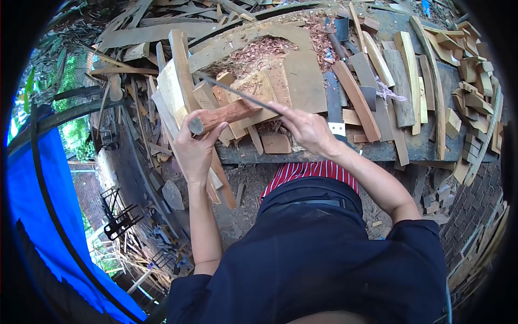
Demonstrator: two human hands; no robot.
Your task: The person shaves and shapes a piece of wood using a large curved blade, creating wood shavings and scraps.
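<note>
A rough length of reddish wood (229, 112) is held above the near side of a cluttered workbench (259, 156), its thicker, greyish end turned toward the worker and its narrower end reaching toward the right hand. In the left hand (191, 148), thumb and fingers grip that thicker end from opposite sides; the fingers of the right hand (307, 129) are closed on the near end of a long, thin, dark blade (237, 90), though the handle itself is hidden. The step in hand appears to be shaping the wood with the blade, which slants across just beyond it; whether edge and wood touch cannot be told. Another stroke would call for a firm left grip, with thumb and fingertips clear of the edge, and a controlled angle from the right. The wood looks uneven and roughly faceted, warm red-brown along its side and duller at the end grain. Beyond it, reddish shavings (253, 51) lie heaped beside a flat brown board (305, 81). To the right of the hands rest a straight reddish stick (356, 100) and a pale purple tangle (388, 93), with small wooden blocks (477, 102) piled farther out. A blue tarp (46, 189) hangs at far left.
</note>
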